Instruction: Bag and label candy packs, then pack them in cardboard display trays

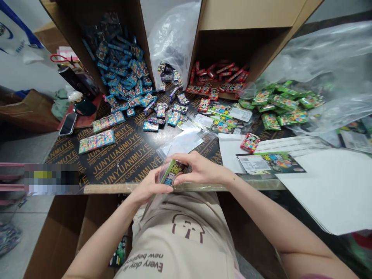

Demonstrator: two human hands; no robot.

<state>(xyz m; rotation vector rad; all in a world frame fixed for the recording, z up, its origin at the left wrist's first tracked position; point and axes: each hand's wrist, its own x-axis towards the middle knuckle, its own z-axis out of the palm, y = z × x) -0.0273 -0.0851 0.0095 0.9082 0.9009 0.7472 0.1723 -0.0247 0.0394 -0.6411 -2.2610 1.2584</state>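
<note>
At the table's front edge, my left hand (149,187) closes around one side of a printed card (173,172) with green and colourful lettering. My right hand (197,167) pinches its other side, fingers over the top and thumb below. A clear plastic bag (155,199) surrounds the card and hangs down past my left hand. Just beyond my fingers lie clear bags (186,141) on the tabletop. Small blue boxes (151,126) and purple boxes (161,110) are scattered farther back.
Cardboard bins hold blue boxes (124,73) and red boxes (223,73). Green boxes (287,100) spill from plastic at right. Two wrapped rows of boxes (97,141) lie left, near a phone (68,124). A red box (250,143), printed cards (279,162) and white sheets (334,190) lie right.
</note>
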